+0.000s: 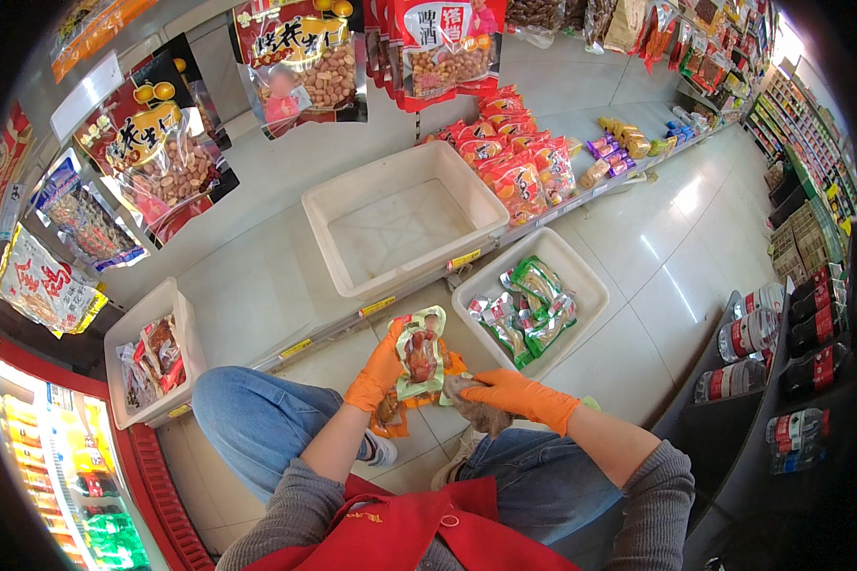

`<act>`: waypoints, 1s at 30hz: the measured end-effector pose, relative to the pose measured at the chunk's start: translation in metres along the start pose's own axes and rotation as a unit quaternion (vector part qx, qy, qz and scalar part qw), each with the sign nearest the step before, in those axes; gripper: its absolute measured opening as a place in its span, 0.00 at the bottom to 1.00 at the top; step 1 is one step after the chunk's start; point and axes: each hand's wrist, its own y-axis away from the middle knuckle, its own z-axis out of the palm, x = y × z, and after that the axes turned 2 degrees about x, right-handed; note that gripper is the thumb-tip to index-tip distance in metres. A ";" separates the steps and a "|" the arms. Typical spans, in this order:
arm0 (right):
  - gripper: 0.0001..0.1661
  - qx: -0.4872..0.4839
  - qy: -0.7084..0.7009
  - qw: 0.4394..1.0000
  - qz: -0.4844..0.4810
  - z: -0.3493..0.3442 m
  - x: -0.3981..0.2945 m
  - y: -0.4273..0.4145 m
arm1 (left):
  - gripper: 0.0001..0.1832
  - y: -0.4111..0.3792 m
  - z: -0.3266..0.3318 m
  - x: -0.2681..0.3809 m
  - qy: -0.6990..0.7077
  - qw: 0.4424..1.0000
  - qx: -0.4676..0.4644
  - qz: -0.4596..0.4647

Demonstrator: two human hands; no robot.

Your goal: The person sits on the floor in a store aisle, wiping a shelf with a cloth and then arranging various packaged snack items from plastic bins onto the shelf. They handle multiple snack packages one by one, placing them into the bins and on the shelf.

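Note:
Both hands wear orange gloves. My left hand grips the left edge of a vacuum-packed meat snack with a pale green border. Just right of it, my right hand holds a crumpled grey-brown cloth. Orange-edged packets lie on the floor below and behind the held pack. Beyond my right hand, a white plastic tub on the floor contains several green-edged and silvery packets. A larger white tub stands on the shelf with nothing in it.
Red snack bags sit beside the large tub on the shelf. At the left is another white tub with meat packets, near a lit drinks cooler. Peanut bags hang above. Bottled drinks line a dark rack at the right.

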 end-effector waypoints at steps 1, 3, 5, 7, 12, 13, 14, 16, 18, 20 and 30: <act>0.46 0.000 0.000 1.000 -0.004 0.000 -0.001 0.001 | 0.19 0.002 0.005 0.000 -0.232 0.969 0.036 0.075; 0.46 0.019 -0.028 0.999 0.002 -0.001 -0.005 0.003 | 0.19 0.007 0.017 0.001 -0.640 0.735 0.117 0.191; 0.46 0.070 -0.065 0.995 -0.001 -0.011 -0.009 0.007 | 0.18 -0.013 0.033 0.014 -0.209 0.956 -0.003 0.204; 0.45 0.151 -0.103 0.983 0.017 -0.033 -0.009 0.015 | 0.19 -0.041 0.043 0.035 -0.253 0.927 0.018 0.278; 0.31 0.263 -0.364 0.894 0.012 -0.123 0.041 0.058 | 0.22 -0.139 0.016 0.104 -0.658 0.728 0.004 0.193; 0.29 0.287 -0.374 0.880 0.059 -0.137 0.064 0.071 | 0.22 -0.155 0.009 0.115 -0.681 0.712 0.011 0.167; 0.32 0.305 -0.431 0.847 0.065 -0.141 0.091 0.079 | 0.26 -0.165 0.002 0.116 -0.615 0.777 0.020 0.132; 0.31 0.351 -0.402 0.834 0.141 -0.126 0.157 0.105 | 0.35 -0.181 -0.003 0.123 -0.571 0.809 0.102 0.097; 0.27 0.431 -0.464 0.747 0.199 -0.091 0.221 0.110 | 0.41 -0.184 -0.001 0.124 -0.534 0.785 0.230 0.213; 0.20 0.423 -0.394 0.773 0.261 -0.036 0.279 0.135 | 0.45 -0.180 0.008 0.123 -0.447 0.818 0.239 0.272; 0.63 0.486 -0.099 0.723 0.481 0.131 0.362 0.088 | 0.44 -0.119 0.051 0.041 -0.889 0.271 -0.080 0.361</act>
